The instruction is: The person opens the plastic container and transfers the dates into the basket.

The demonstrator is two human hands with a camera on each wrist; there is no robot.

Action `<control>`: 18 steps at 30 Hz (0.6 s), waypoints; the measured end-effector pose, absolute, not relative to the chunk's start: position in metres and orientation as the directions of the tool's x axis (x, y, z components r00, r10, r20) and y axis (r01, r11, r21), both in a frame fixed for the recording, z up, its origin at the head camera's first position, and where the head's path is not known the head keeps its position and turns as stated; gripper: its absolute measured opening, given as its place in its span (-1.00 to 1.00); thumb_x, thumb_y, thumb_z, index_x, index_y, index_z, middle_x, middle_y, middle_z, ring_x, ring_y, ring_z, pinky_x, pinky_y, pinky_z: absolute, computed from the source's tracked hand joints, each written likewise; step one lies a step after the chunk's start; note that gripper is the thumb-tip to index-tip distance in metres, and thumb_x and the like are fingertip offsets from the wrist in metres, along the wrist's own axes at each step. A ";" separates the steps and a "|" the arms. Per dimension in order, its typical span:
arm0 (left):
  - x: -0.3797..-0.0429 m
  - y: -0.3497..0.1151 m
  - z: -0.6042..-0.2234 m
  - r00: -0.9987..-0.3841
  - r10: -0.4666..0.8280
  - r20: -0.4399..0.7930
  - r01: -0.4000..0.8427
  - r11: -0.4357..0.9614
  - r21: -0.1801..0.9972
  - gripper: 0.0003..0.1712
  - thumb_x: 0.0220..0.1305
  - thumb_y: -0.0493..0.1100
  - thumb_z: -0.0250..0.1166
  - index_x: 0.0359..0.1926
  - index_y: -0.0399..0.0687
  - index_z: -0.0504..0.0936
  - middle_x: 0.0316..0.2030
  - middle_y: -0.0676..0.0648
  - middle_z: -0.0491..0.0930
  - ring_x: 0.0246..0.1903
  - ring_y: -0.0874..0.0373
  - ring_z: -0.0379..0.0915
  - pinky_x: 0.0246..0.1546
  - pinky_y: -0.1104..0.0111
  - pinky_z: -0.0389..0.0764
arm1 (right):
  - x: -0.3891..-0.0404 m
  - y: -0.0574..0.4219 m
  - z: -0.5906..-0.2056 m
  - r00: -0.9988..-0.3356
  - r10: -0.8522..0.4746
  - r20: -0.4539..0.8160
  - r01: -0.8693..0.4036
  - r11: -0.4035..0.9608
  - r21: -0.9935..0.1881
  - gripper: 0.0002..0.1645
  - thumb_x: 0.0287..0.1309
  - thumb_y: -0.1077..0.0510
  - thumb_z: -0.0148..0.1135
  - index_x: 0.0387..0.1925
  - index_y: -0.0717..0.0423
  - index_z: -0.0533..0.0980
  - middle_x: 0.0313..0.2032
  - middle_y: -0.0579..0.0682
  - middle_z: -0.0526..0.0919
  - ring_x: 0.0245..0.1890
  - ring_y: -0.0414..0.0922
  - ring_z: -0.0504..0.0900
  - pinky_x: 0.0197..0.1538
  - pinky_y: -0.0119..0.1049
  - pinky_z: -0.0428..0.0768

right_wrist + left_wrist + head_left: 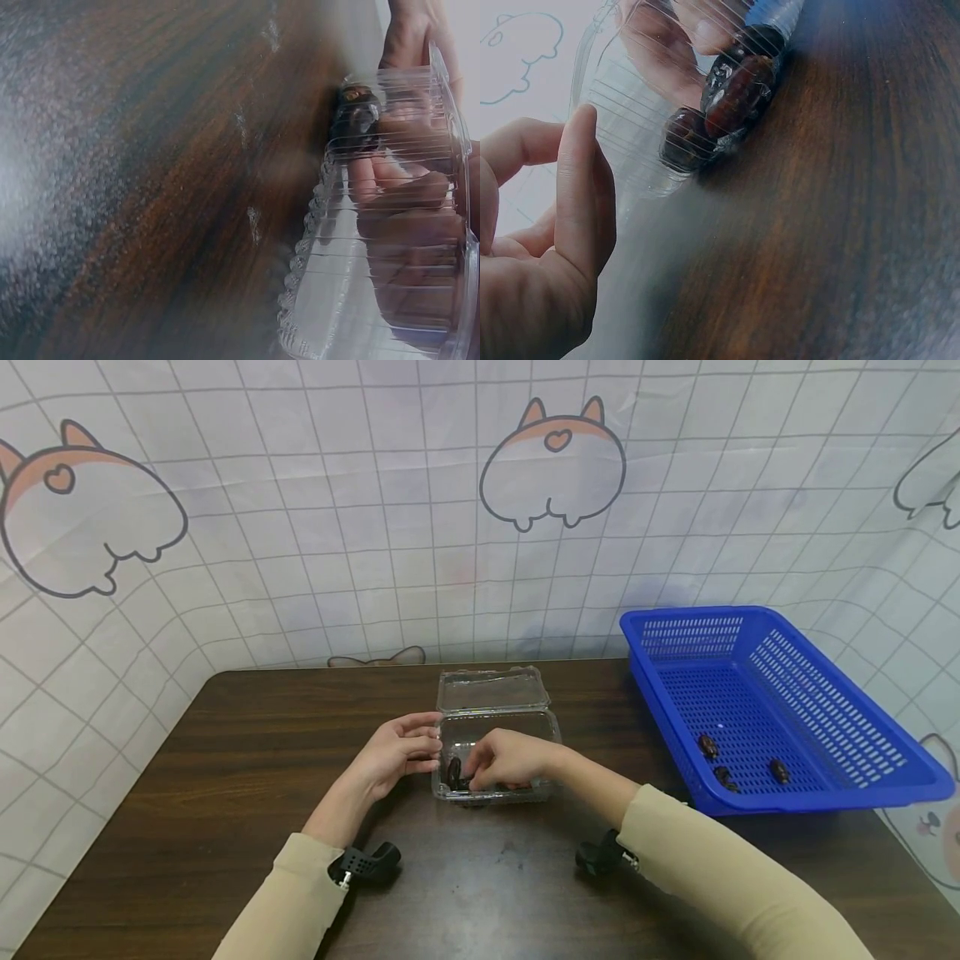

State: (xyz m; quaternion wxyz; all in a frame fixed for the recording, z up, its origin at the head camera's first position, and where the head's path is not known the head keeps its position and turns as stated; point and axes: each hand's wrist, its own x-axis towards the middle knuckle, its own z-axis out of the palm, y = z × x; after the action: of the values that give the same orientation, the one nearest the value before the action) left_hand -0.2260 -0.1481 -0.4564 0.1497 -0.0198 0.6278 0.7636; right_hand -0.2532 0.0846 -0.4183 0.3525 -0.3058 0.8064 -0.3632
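Left of the clear clamshell box (459, 735), your left hand (397, 756) has its fingers loosely extended at the side wall, clamped on nothing. Inside the box's left end lie dark, date-like fruits (739, 97): judged light, yielding, possibly sticky; take each gently across its middle. They lie at the fingertips of your right hand (513, 757), which reaches into the box; whether it pinches one, you cannot tell. Right of the box, a blue basket (750, 802) bears three similar pieces (708, 746).
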 end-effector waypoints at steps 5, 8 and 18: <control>-0.226 -0.149 -0.458 -0.955 0.206 -0.215 -0.251 -0.165 0.954 -0.38 0.35 -0.48 0.25 0.41 -0.31 0.39 -0.16 -0.06 0.53 -0.40 0.17 0.62 -0.33 0.38 0.76 | -0.252 0.084 -0.418 -0.558 -0.762 -0.327 -0.260 0.536 -0.803 -0.79 0.27 0.30 0.36 -0.08 0.30 0.68 -0.45 -0.11 0.67 -0.71 -0.29 0.34 -0.63 -0.46 0.36; -0.225 -0.149 -0.457 -0.955 0.209 -0.209 -0.245 -0.164 0.955 -0.38 0.35 -0.48 0.24 0.41 -0.32 0.38 -0.17 -0.05 0.53 -0.40 0.17 0.62 -0.32 0.38 0.76 | -0.251 0.084 -0.417 -0.550 -0.772 -0.318 -0.275 0.528 -0.804 -0.80 0.27 0.32 0.34 -0.09 0.30 0.67 -0.46 -0.11 0.65 -0.70 -0.28 0.34 -0.63 -0.46 0.35; -0.226 -0.148 -0.457 -0.957 0.202 -0.209 -0.241 -0.151 0.959 -0.39 0.36 -0.47 0.24 0.42 -0.31 0.39 -0.16 -0.05 0.52 -0.39 0.17 0.63 -0.31 0.38 0.76 | -0.253 0.083 -0.419 -0.541 -0.806 -0.238 -0.436 0.512 -0.740 -0.83 0.19 0.35 0.40 -0.16 0.22 0.69 -0.39 -0.13 0.64 -0.42 -0.30 0.53 -0.40 -0.47 0.52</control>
State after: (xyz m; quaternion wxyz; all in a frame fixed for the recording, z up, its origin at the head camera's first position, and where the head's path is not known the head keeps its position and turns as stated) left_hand -0.2256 -0.1480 -0.4568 0.1461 -0.0156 0.6350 0.7584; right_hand -0.2532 0.0827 -0.4187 0.2924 -0.3794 0.8187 -0.3167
